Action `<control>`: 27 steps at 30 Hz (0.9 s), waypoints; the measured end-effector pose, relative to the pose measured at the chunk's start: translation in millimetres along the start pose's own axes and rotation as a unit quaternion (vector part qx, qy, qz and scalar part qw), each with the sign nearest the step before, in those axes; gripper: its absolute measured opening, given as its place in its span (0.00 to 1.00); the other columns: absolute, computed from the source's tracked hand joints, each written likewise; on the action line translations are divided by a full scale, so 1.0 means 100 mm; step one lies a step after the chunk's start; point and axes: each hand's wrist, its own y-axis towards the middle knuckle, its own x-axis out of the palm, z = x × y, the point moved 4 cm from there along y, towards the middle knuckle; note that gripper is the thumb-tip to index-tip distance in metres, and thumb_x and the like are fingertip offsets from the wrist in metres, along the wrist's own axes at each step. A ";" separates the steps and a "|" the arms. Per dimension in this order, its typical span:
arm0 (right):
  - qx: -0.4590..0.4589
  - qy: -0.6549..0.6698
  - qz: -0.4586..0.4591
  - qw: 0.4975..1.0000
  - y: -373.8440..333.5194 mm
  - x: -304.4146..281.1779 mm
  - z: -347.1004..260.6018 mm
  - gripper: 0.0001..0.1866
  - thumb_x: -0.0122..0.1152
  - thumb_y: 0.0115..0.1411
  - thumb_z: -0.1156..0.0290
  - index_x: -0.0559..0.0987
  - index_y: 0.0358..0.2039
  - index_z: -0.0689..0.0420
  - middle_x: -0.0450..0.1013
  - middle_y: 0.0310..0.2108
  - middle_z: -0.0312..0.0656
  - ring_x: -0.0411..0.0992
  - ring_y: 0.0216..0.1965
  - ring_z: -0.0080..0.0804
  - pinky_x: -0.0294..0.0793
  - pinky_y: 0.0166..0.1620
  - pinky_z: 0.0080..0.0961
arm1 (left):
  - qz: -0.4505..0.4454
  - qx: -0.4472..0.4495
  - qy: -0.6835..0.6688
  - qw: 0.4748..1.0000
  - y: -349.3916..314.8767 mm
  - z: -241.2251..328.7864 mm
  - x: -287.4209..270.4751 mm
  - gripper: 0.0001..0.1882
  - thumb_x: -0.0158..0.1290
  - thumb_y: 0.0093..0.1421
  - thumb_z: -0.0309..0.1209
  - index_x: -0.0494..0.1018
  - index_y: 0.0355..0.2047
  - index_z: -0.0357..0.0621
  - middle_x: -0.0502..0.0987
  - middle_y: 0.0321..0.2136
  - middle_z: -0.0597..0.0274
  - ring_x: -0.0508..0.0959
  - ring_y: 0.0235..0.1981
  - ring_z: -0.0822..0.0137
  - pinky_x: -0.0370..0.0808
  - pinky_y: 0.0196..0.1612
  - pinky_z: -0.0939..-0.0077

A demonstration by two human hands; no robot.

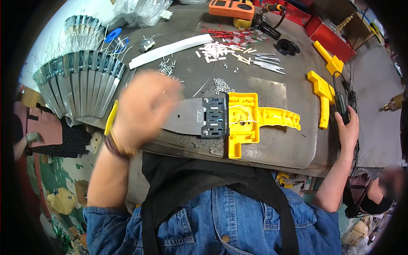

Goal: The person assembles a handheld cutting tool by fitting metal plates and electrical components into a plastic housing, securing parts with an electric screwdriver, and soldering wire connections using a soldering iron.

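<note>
A yellow plastic half-shell (250, 117) with a handle lies open side up before me, its ribs and screw posts showing. Joined to its left side are a black slotted bracket (213, 117) and a flat grey metal plate (185, 115). My left hand (148, 104) hovers over the plate's left end, blurred by motion, so its grip cannot be made out. At the right, my right hand (349, 127) has its fingers round the lower end of a black corded handle-shaped tool (340, 103). Two other yellow shell pieces, the nearer one (321, 95) and the farther one (330, 59), lie beside it.
Nuts (221, 86), screws (167, 67), white sleeves (214, 51), metal rods (267, 63) and red wires (233, 34) lie beyond the shell. Grey plates with wires (80, 85) fan out at left. An orange meter (231, 8) and red boxes (329, 38) stand at the back.
</note>
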 end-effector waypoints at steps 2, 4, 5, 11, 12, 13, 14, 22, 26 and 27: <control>-0.070 0.015 0.040 0.997 -0.02 -0.04 -0.20 0.27 0.67 0.56 0.60 0.74 0.54 0.58 0.71 0.54 0.47 0.67 0.56 0.47 0.65 0.59 0.37 | 0.051 -0.105 0.141 0.983 0.10 -0.66 -0.05 0.13 0.53 0.61 0.26 0.74 0.46 0.38 0.79 0.41 0.50 0.78 0.44 0.52 0.74 0.48 0.64; -0.139 0.053 0.073 0.986 -0.06 -0.03 -0.41 0.24 0.67 0.55 0.64 0.75 0.51 0.58 0.71 0.53 0.46 0.67 0.56 0.47 0.64 0.59 0.38 | -0.039 -0.197 0.295 0.934 0.08 -1.12 -0.03 0.16 0.55 0.59 0.27 0.71 0.49 0.42 0.78 0.42 0.49 0.77 0.45 0.49 0.74 0.47 0.59; -0.149 0.070 0.074 0.984 -0.13 -0.05 -0.49 0.23 0.68 0.54 0.65 0.76 0.51 0.58 0.71 0.53 0.46 0.67 0.56 0.46 0.64 0.59 0.38 | -0.103 -0.228 0.329 0.910 0.13 -1.21 0.04 0.17 0.55 0.59 0.27 0.71 0.49 0.43 0.78 0.41 0.49 0.77 0.45 0.48 0.74 0.45 0.58; -0.226 0.188 0.068 0.953 -0.49 -0.25 -1.14 0.21 0.71 0.49 0.72 0.78 0.45 0.58 0.73 0.50 0.45 0.70 0.53 0.45 0.66 0.56 0.37 | 0.034 -0.220 -0.044 0.974 0.03 -0.96 -0.14 0.16 0.52 0.61 0.23 0.70 0.51 0.42 0.79 0.36 0.56 0.80 0.37 0.63 0.75 0.41 0.70; -0.248 0.223 0.056 0.941 -0.53 -0.30 -1.30 0.20 0.71 0.49 0.72 0.79 0.44 0.57 0.74 0.49 0.45 0.70 0.52 0.46 0.67 0.55 0.37 | 0.023 -0.279 -0.195 0.940 0.06 -0.82 -0.17 0.16 0.50 0.61 0.22 0.70 0.51 0.39 0.80 0.35 0.59 0.80 0.36 0.67 0.74 0.41 0.76; -0.284 0.234 0.056 0.928 -0.56 -0.40 -1.49 0.20 0.71 0.48 0.72 0.79 0.44 0.56 0.74 0.49 0.44 0.70 0.51 0.45 0.67 0.55 0.37 | 0.020 -0.275 -0.200 0.940 0.10 -0.63 -0.23 0.16 0.50 0.61 0.22 0.70 0.51 0.39 0.80 0.35 0.59 0.80 0.36 0.67 0.74 0.41 0.76; -0.322 0.249 0.055 0.912 -0.59 -0.47 -1.68 0.20 0.71 0.48 0.72 0.79 0.43 0.55 0.74 0.48 0.43 0.71 0.51 0.44 0.66 0.55 0.37 | 0.024 -0.295 -0.386 0.874 0.13 -0.43 -0.23 0.16 0.50 0.61 0.22 0.69 0.51 0.35 0.79 0.35 0.60 0.79 0.36 0.71 0.74 0.41 0.79; -0.472 0.331 0.122 0.808 -0.89 -0.87 -2.79 0.18 0.72 0.47 0.68 0.82 0.40 0.50 0.77 0.43 0.38 0.74 0.47 0.40 0.67 0.55 0.41 | -0.039 -0.289 -0.730 0.619 0.02 0.39 -0.06 0.19 0.52 0.60 0.21 0.65 0.51 0.28 0.78 0.33 0.56 0.79 0.32 0.70 0.76 0.39 0.83; -0.448 0.386 0.051 0.805 -0.90 -0.82 -2.61 0.14 0.71 0.46 0.74 0.83 0.36 0.52 0.78 0.31 0.38 0.78 0.36 0.31 0.73 0.51 0.34 | -0.030 -0.205 -0.829 0.519 -0.05 0.48 -0.02 0.30 0.53 0.62 0.39 0.61 0.57 0.29 0.74 0.48 0.46 0.76 0.47 0.63 0.77 0.43 0.75; -0.340 0.503 -0.051 0.793 -0.91 -0.77 -2.55 0.13 0.70 0.49 0.75 0.83 0.37 0.55 0.78 0.31 0.40 0.78 0.35 0.30 0.75 0.48 0.31 | -0.017 -0.162 -0.841 0.516 -0.09 0.56 -0.01 0.35 0.54 0.61 0.44 0.58 0.59 0.32 0.69 0.53 0.42 0.75 0.49 0.60 0.77 0.46 0.69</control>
